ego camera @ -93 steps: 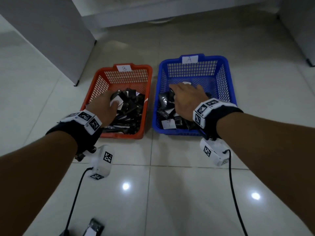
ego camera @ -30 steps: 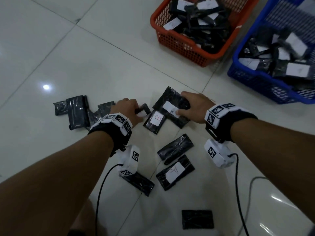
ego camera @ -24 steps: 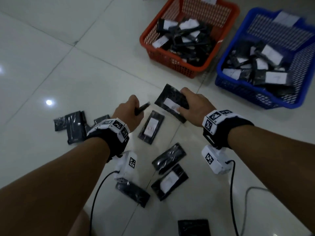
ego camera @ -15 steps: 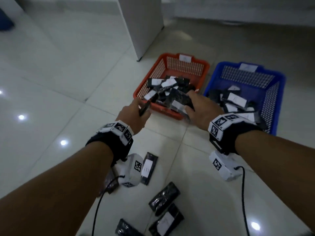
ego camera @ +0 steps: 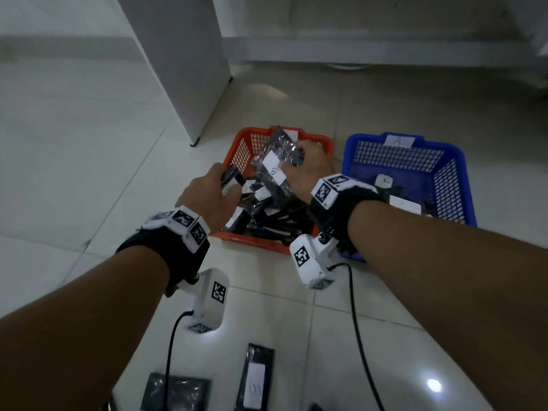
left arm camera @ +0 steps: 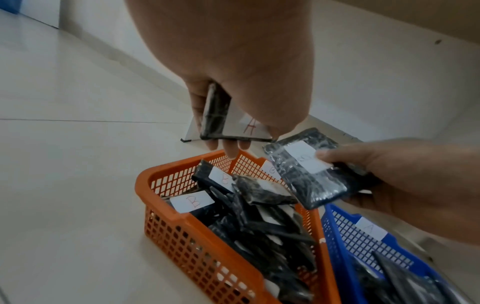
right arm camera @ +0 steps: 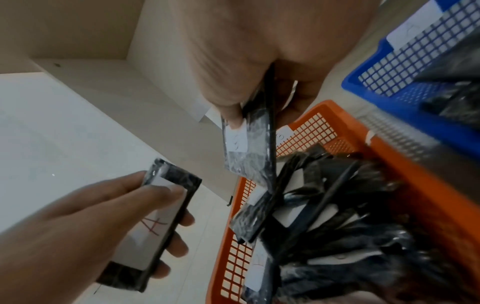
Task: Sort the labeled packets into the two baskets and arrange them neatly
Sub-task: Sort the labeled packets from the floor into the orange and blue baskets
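head view: the packet labelled b [ego camera: 277,164] is pinched by the right hand [ego camera: 311,167], thumb on its white sticker, tilted over the orange basket [ego camera: 323,142] tagged b, likely so it can drop among the matching black packets there. it is a shiny black wrapped slab, crinkled. the left hand [ego camera: 207,200] curls its fingers around a narrower packet labelled a [left arm camera: 221,119], held beside the orange rim; it probably belongs in the blue basket [ego camera: 456,185] tagged a. a few loose packets [ego camera: 255,381] lie on the tiled floor [ego camera: 74,173] nearer the person.

White tiled floor [ego camera: 89,161], orange basket [ego camera: 237,149], blue basket [ego camera: 444,161], loose packets [ego camera: 256,378]
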`<move>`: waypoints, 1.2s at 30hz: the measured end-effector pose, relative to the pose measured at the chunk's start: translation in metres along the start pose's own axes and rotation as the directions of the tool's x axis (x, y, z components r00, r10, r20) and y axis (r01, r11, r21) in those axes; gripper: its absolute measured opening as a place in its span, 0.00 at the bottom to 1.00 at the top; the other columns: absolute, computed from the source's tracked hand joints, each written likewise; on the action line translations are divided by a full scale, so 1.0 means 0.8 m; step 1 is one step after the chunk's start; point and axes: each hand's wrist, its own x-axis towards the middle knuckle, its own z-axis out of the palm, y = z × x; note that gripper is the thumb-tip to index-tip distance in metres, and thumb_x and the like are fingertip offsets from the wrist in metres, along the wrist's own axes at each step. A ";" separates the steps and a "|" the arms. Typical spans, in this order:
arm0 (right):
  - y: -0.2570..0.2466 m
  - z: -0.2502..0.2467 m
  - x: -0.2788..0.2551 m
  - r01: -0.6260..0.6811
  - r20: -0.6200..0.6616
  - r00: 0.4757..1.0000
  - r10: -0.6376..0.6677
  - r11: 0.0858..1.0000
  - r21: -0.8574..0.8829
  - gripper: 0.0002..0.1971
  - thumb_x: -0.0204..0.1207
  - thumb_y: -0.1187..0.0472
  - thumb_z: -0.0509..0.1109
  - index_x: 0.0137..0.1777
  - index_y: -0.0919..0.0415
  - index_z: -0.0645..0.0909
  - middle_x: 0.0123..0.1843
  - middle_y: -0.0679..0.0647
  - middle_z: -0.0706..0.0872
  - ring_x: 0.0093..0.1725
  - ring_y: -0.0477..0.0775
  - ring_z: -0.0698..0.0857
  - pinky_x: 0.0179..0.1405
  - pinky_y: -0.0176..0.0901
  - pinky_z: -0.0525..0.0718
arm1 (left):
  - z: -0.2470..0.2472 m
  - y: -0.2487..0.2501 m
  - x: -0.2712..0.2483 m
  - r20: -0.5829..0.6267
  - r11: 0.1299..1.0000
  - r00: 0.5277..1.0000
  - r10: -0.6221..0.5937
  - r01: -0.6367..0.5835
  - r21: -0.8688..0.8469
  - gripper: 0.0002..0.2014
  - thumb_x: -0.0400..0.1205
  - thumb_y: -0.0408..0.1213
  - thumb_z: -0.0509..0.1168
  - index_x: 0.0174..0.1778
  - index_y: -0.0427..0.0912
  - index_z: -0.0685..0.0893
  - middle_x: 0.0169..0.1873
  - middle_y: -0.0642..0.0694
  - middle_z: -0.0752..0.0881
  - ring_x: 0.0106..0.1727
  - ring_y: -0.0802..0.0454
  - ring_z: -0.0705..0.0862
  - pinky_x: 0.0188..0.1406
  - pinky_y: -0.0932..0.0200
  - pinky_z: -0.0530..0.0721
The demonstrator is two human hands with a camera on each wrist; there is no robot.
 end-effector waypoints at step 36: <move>0.290 -0.200 -0.128 -0.505 -0.357 0.820 0.447 0.859 -0.084 0.24 0.85 0.56 0.57 0.79 0.59 0.61 0.68 0.65 0.76 0.61 0.69 0.80 0.54 0.53 0.77 | 0.214 0.286 0.051 0.216 0.774 0.792 0.571 -0.607 0.180 0.38 0.82 0.51 0.64 0.85 0.50 0.53 0.72 0.39 0.75 0.71 0.37 0.73 0.63 0.36 0.77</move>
